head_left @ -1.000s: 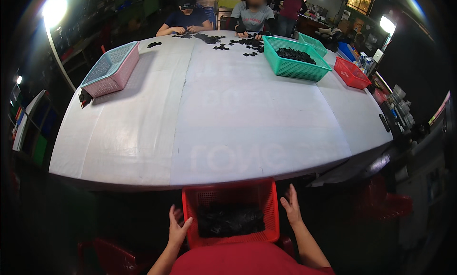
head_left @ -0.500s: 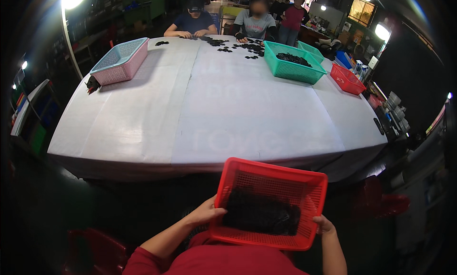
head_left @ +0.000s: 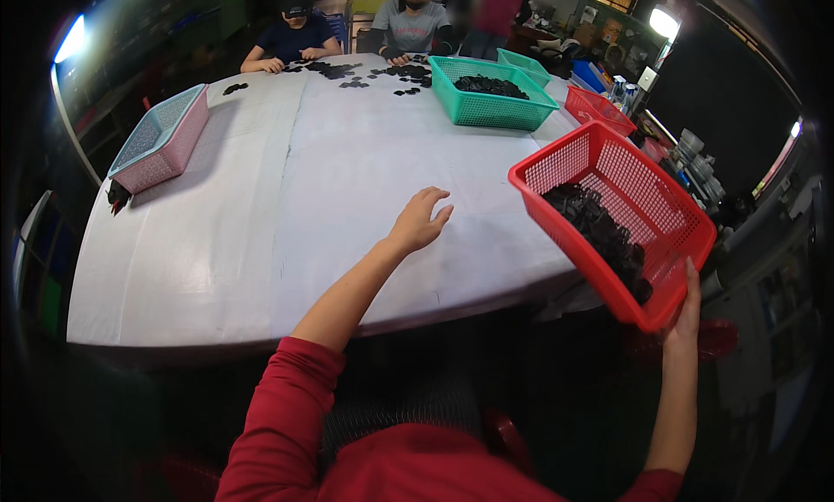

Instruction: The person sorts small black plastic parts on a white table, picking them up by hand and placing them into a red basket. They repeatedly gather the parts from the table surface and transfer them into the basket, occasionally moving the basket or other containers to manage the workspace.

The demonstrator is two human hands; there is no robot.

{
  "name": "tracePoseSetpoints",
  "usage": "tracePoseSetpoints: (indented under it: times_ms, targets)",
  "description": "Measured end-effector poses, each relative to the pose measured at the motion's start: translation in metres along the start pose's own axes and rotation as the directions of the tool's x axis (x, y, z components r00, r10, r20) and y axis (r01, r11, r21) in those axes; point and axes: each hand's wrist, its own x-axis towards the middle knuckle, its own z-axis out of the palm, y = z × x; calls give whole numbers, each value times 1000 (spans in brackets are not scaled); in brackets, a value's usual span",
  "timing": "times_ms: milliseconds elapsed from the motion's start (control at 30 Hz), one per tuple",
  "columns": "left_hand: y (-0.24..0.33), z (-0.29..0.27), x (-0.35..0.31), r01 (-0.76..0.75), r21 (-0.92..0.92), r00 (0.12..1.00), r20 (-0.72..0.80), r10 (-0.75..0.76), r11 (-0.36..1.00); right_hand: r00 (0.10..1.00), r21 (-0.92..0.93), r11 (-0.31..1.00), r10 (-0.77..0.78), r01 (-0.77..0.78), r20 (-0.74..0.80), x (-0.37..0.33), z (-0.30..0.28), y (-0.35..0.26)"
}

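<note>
My right hand (head_left: 685, 304) grips the near right corner of a red perforated plastic basket (head_left: 669, 193). The basket is tilted over the right edge of the table, and a heap of small black pieces (head_left: 599, 228) lies along its lower left side. Away from the basket, my left hand (head_left: 423, 219) hovers over the white-covered table (head_left: 365, 180) with its fingers apart and nothing in them. What kind the black pieces are I cannot make out.
A green basket (head_left: 495, 109) of black pieces stands at the far right, with a smaller red basket (head_left: 599, 111) beside it. Pink and blue stacked baskets (head_left: 165, 141) sit at the left. Two people (head_left: 295, 41) sit across the table by scattered black pieces (head_left: 330, 70).
The red basket has moved from in front of my body up and to the right, over the table edge. My left hand has let go of it and reached forward over the table.
</note>
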Motion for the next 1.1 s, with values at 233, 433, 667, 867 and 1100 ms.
tracePoseSetpoints:
  times_ms: [233,433,667,867,1100]
  targets:
    - [-59,24,34,176,-532,982,41,-183,828,999,-123,992,41,-41,-6,212,96,-11]
    - [-59,31,37,256,-647,965,132,-225,719,980,-263,954,-175,146,-93,373,189,22]
    - [-54,22,39,297,-683,947,121,-297,667,828,-544,781,-500,306,-253,473,266,80]
    - [-57,19,39,311,-660,944,130,-304,684,804,-890,400,-591,219,-67,495,297,105]
    - [-53,19,41,319,-660,941,135,-310,681,696,-927,27,-669,373,261,492,325,118]
